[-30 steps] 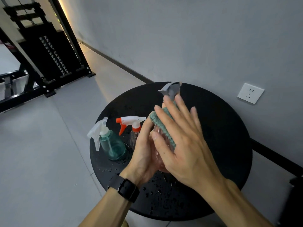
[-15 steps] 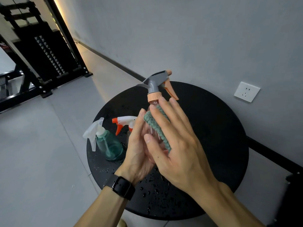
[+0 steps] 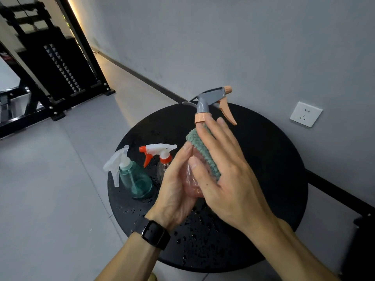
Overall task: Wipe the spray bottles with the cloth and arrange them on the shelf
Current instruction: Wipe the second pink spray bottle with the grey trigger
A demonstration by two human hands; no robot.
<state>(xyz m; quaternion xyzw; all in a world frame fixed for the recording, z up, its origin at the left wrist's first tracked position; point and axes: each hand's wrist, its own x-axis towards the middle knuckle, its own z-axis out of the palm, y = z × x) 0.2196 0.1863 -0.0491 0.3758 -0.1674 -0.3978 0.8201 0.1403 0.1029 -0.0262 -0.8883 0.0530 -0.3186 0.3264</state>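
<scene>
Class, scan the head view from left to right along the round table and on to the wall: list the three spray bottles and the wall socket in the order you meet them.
Teal bottle → orange-trigger bottle → pink bottle being wiped → socket.

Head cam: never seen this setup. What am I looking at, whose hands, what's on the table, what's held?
There is no robot here. The single picture comes from a camera worn on a person's head, looking forward and down at their own two bare hands.

The left hand, with a black watch on its wrist, holds a pink spray bottle that has a grey and orange trigger head. The right hand presses a green cloth against the bottle with straight fingers, wiping it.

Below is a round black table, speckled with water drops. Two more bottles stand on it at the left: a teal bottle with a clear trigger and a clear bottle with a white and orange trigger. On the wall is a white socket.
</scene>
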